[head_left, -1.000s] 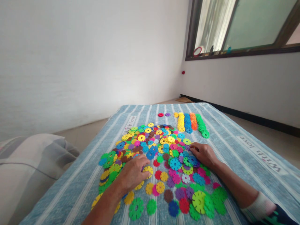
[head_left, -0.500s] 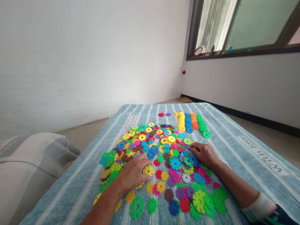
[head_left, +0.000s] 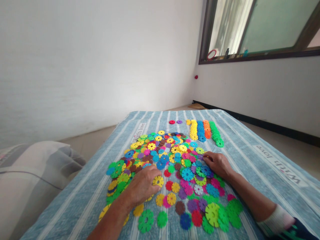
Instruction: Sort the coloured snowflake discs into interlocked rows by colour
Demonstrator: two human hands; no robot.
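A wide heap of slotted plastic discs in many colours spreads over the middle of a striped cloth. My left hand [head_left: 145, 183] is over its left part, thumb and fingers closed about a yellow slotted disc [head_left: 158, 181]. At the heap's right edge rests my right hand [head_left: 218, 164], fingers bent together, their tips on a purple slotted disc [head_left: 201, 157] that they partly cover. Beyond the heap lie overlapping rows of discs: a yellow row [head_left: 193, 130], a blue row [head_left: 201, 131], an orange row [head_left: 206, 129] and a green row [head_left: 216, 134].
A single red disc [head_left: 172, 122] and a purple disc [head_left: 179, 122] lie left of the rows. The blue striped cloth [head_left: 250, 166] covers the table. Left of it is a pale draped cover [head_left: 37, 180]. White walls and a dark-framed window stand behind.
Almost nothing differs. My left hand has shifted very slightly, still at the yellow disc; my right hand stays in place.
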